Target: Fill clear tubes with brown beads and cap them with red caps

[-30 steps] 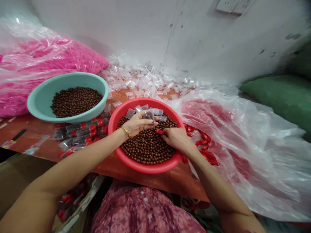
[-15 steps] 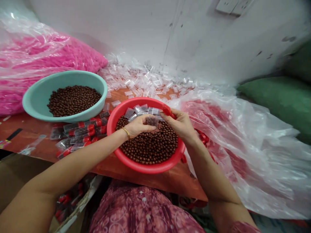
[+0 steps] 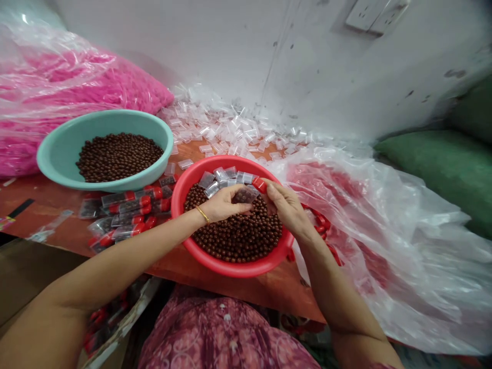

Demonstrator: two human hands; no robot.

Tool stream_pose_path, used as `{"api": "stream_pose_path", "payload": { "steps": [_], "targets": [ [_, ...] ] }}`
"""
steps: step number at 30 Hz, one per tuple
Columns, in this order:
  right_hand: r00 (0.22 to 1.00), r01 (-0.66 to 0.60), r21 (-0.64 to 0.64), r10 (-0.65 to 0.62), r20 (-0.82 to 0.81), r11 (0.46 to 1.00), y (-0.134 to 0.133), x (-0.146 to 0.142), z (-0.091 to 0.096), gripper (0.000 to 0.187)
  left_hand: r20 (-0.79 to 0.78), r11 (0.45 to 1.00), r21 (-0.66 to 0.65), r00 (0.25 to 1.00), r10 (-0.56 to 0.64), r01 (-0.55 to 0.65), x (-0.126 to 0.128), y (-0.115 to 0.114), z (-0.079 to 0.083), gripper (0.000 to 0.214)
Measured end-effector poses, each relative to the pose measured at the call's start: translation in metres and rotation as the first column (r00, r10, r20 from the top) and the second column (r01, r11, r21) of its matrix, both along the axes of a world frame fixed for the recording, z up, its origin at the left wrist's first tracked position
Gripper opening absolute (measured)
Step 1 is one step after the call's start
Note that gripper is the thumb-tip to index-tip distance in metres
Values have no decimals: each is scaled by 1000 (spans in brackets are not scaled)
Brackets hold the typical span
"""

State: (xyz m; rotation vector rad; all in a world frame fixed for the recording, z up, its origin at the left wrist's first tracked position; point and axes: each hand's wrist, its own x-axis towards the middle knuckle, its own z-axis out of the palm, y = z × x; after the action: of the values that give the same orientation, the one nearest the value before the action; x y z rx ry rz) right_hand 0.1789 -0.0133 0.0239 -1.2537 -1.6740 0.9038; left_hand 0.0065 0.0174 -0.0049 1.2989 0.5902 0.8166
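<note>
A red basin (image 3: 230, 269) holds many small brown balls (image 3: 238, 241), with several clear plastic boxes (image 3: 220, 177) lying on them at the far side. Over the balls, my left hand (image 3: 226, 205) grips a small clear box (image 3: 246, 195) with dark contents between thumb and fingers. My right hand (image 3: 284, 202) pinches a red cap (image 3: 260, 184) close to the upper right of that box. Whether the cap touches the box is hard to make out.
Left of the basin lie several filled boxes with red caps (image 3: 134, 205). Behind them stands a teal basin (image 3: 49, 166) of brown balls. Loose clear boxes (image 3: 230, 128) cover the table by the wall. A plastic bag of red pieces (image 3: 330, 184) lies right, a pink-filled bag (image 3: 96, 77) left.
My right hand has brought the red cap slightly lower and turned it, close to the box. The left hand's box has tilted. The view has shifted slightly.
</note>
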Motion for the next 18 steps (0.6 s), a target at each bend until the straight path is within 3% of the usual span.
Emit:
{"api": "stream_pose_path", "payload": {
  "steps": [6, 13, 18],
  "targets": [
    [972, -9, 266, -54, 230, 964, -10, -7, -8, 39, -124, 995, 99, 992, -21, 33, -1, -5, 1, 29],
    [882, -64, 269, -72, 467, 961, -19, -1, -3, 41, -195, 939, 338, 973, 128, -56, 0, -9, 3, 18],
    [725, -194, 315, -80, 684, 929, -22, 7, -9, 44, -350, 942, 336, 929, 121, 4, -2, -11, 6, 12]
  ]
}}
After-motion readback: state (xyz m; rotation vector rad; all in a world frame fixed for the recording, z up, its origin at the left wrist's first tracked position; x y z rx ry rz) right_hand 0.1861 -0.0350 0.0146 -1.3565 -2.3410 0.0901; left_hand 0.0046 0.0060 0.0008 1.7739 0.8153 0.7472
